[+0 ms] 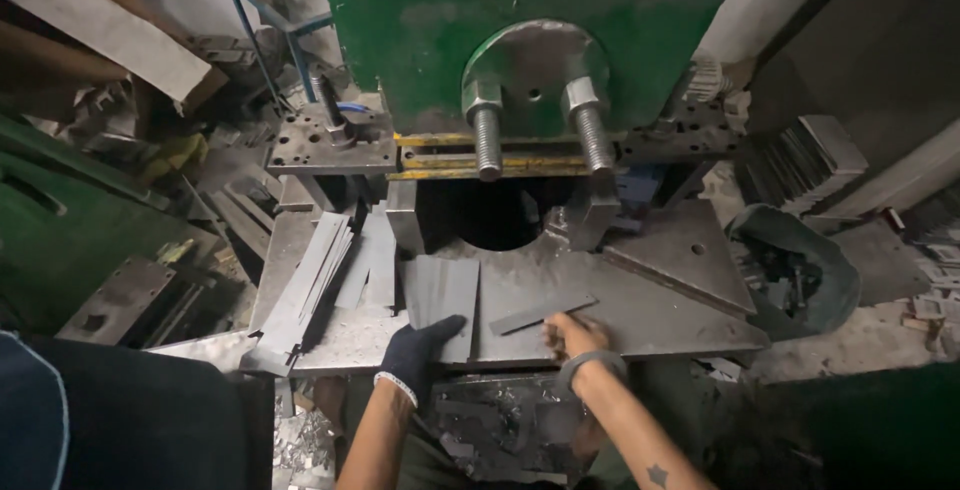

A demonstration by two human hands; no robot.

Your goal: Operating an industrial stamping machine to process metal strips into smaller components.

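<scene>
Item: narrow steel strip (543,313), lying flat on the press table (680,325) just ahead of the opening under the green press (520,10). I am judging it light, stiff, thin and sharp along its edges, best taken at the near end. My right hand (575,335), bare, is closing over that near end; motion blur is hiding the fingers, so I cannot tell whether it is actually gripping. My left hand (415,350), in a dark glove, is resting open and flat on a wider steel sheet (440,290), pressing rather than grasping. More cut strips (305,290) are lying stacked to the left.
</scene>
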